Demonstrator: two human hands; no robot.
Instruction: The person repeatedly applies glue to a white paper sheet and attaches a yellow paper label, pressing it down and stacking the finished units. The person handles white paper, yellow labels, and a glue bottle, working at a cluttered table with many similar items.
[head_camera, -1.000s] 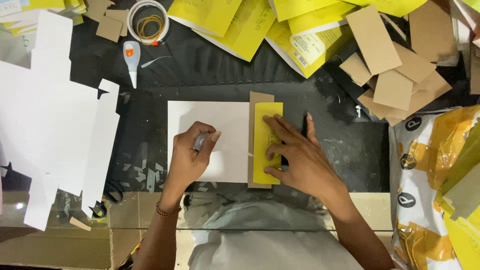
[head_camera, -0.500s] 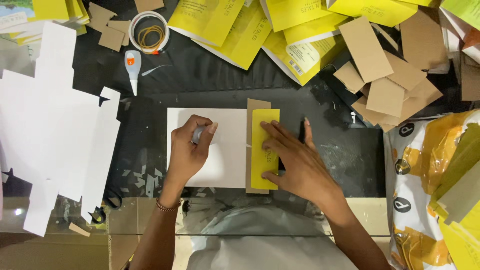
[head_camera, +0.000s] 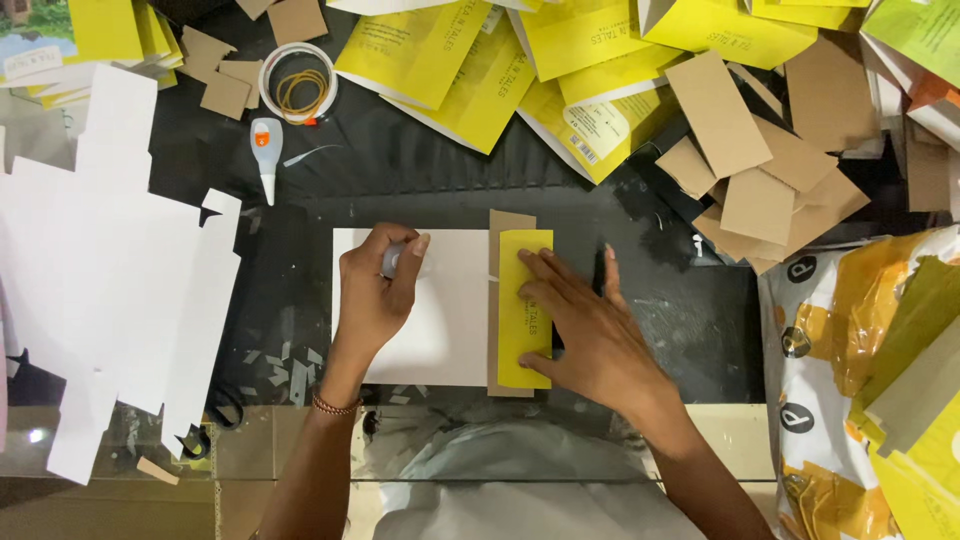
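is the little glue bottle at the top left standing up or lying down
Lying down. The glue bottle rests flat on the dark table, its nozzle pointing toward the person, below the ring of tape.

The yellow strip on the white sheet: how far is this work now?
Done: the yellow strip lies on a brown card strip beside the white sheet. In hand: the right hand presses it flat; the left hand holds a small grey tool. Left: many loose brown cards.
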